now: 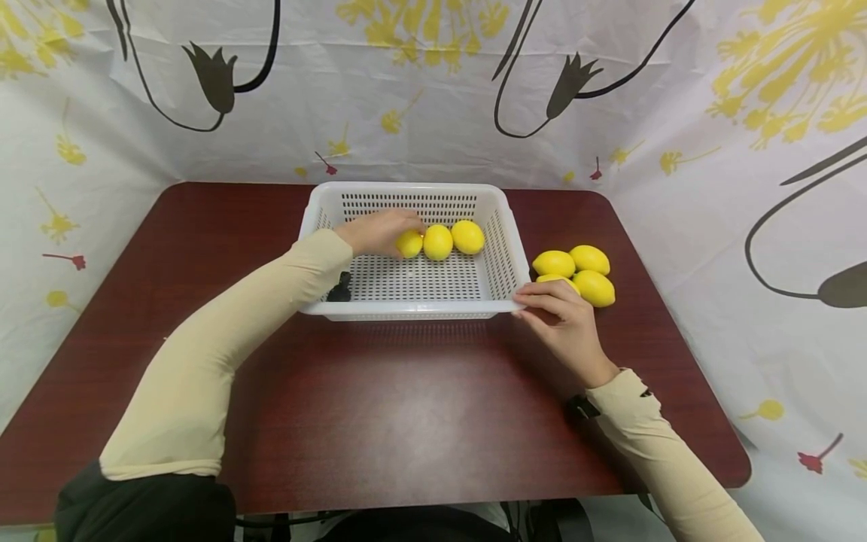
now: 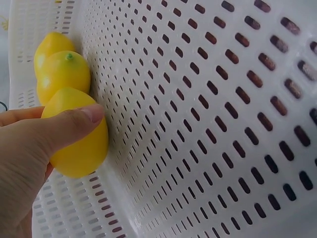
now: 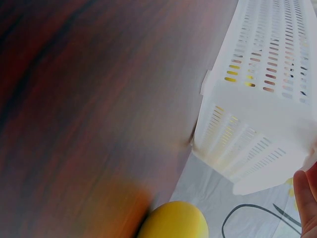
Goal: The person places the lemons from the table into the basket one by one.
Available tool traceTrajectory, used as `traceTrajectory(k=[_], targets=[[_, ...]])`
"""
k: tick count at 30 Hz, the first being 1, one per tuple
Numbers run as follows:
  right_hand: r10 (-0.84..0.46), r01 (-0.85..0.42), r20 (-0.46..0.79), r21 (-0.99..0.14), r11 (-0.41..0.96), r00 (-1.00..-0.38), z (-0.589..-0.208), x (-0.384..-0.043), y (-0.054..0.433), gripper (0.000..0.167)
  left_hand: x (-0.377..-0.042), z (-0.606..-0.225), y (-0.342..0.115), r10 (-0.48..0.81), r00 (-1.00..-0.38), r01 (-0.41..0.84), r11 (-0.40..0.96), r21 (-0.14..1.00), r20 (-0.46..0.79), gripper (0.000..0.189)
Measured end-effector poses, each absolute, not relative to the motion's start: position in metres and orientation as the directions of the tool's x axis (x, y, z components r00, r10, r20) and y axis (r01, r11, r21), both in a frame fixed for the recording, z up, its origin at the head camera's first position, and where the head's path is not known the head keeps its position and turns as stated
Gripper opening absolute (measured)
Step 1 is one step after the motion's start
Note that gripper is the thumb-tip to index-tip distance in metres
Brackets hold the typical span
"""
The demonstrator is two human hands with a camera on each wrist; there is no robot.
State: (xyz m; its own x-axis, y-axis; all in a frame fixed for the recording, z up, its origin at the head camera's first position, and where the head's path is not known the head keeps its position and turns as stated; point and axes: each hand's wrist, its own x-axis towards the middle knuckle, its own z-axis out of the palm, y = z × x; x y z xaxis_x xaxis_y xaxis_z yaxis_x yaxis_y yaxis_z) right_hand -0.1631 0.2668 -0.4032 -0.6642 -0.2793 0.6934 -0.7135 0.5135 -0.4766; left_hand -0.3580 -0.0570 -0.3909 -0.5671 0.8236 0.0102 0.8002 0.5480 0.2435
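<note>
Inside a white perforated plastic basket, three lemons lie in a row. My left hand reaches in over the left side and holds the leftmost lemon, thumb on one side and fingers behind it. The middle lemon touches it, and the far lemon sits beyond. At the basket's front right corner, my right hand pinches the rim between thumb and fingers. In the right wrist view only some fingers show, at the edge by the basket wall.
Several loose lemons are grouped on the dark red table, right of the basket and close to my right hand. A patterned white cloth hangs behind the table. A black device shows by my left wrist.
</note>
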Motion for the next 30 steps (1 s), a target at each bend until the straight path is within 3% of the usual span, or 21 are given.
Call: traceTrajectory(k=[9, 30], targets=[[-0.281, -0.706, 0.687, -0.474, 0.526, -0.671, -0.4043, -0.1633, 0.2671, 0.044, -0.3562, -0.3881, -0.0583, 0.804, -0.594, 0.773, 0.581, 0.254, -0.031, 0.062], [-0.277, -0.707, 0.69, -0.475, 0.524, -0.669, -0.4049, -0.164, 0.2681, 0.046, -0.3569, -0.3859, -0.0586, 0.805, -0.59, 0.774, 0.583, 0.247, -0.053, 0.066]])
